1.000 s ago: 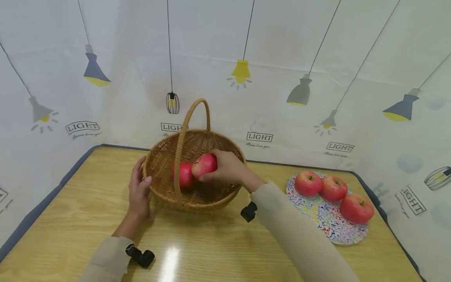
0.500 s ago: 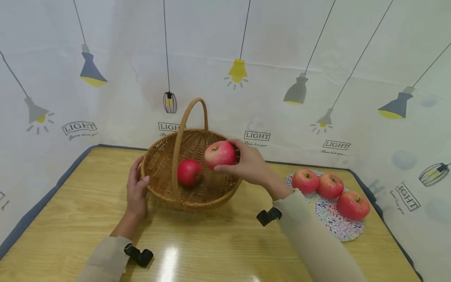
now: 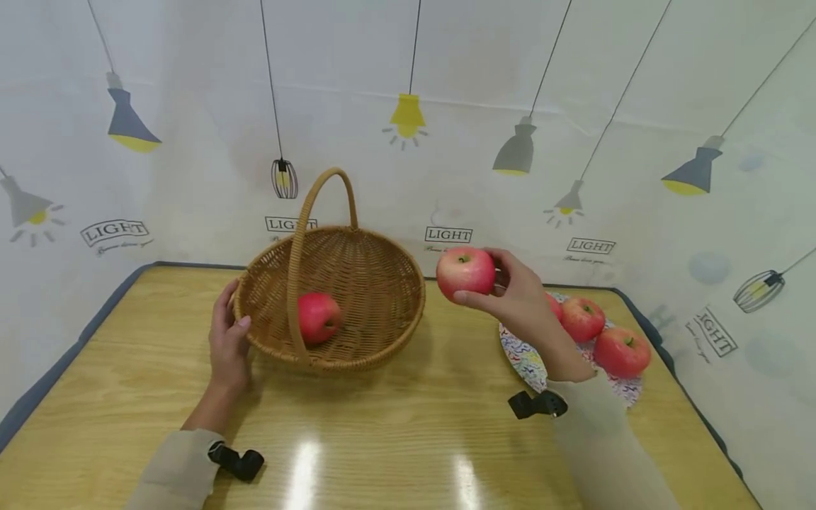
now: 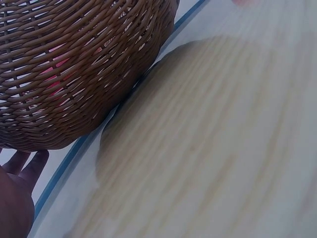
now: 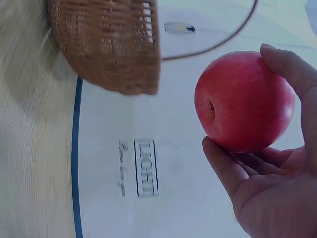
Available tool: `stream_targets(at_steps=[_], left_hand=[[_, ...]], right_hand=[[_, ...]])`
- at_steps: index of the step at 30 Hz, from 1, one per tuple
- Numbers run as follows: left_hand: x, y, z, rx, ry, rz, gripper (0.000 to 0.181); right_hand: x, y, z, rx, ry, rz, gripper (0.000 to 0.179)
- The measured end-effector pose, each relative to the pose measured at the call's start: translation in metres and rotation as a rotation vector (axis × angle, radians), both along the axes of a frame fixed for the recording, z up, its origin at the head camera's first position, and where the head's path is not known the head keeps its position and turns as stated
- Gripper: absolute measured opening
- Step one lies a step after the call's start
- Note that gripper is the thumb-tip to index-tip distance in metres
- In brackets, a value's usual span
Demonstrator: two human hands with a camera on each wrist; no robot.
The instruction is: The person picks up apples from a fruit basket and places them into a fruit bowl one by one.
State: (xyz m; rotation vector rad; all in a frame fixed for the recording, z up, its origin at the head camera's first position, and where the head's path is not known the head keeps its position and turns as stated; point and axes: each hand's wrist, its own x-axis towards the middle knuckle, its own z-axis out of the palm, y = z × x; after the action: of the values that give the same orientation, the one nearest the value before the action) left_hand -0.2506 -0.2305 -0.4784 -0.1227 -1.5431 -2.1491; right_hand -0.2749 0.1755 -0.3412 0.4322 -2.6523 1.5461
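In the head view my right hand (image 3: 519, 294) grips a red apple (image 3: 466, 273) in the air, to the right of the wicker basket (image 3: 376, 297). The right wrist view shows the thumb and fingers around that apple (image 5: 245, 101). Another red apple (image 3: 319, 318) lies inside the basket, behind the foot of its arched handle. My left hand (image 3: 229, 347) holds the basket's left rim, thumb at the front edge. In the left wrist view, fingers of the left hand (image 4: 20, 193) touch the woven side of the basket (image 4: 74, 74).
On the right of the wooden table (image 3: 395, 439) lies a patterned round plate (image 3: 525, 358). Several red apples, one of them this apple (image 3: 622, 352), sit on it, partly behind the right arm. A cloth wall printed with lamps (image 3: 472, 142) stands behind the table.
My right hand has lifted an apple out of the basket and carried it right, past the rim. The left hand stays on the basket. The head view has turned slightly right.
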Motion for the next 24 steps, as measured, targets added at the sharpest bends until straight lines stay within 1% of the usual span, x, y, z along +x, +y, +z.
stream_targets(at_steps=[6,11,15,21,24], left_hand=[[0.000,-0.001,0.000,0.004,-0.010,-0.005,0.058],[0.000,-0.001,0.000,0.001,-0.006,-0.001,0.058],[-0.001,-0.001,0.001,0.010,-0.004,0.000,0.058],[-0.001,-0.001,0.001,0.014,-0.006,0.000,0.058],[0.000,-0.001,0.000,0.010,-0.010,0.004,0.058]], right_hand=[[0.011,0.026,-0.002,-0.005,-0.002,-0.076,0.081],[0.023,0.044,-0.005,-0.001,-0.033,-0.124,0.083],[0.029,0.057,-0.013,0.001,-0.039,-0.149,0.084],[0.033,0.071,-0.029,-0.007,-0.012,-0.158,0.083],[0.035,0.077,-0.034,-0.026,-0.026,-0.170,0.084]])
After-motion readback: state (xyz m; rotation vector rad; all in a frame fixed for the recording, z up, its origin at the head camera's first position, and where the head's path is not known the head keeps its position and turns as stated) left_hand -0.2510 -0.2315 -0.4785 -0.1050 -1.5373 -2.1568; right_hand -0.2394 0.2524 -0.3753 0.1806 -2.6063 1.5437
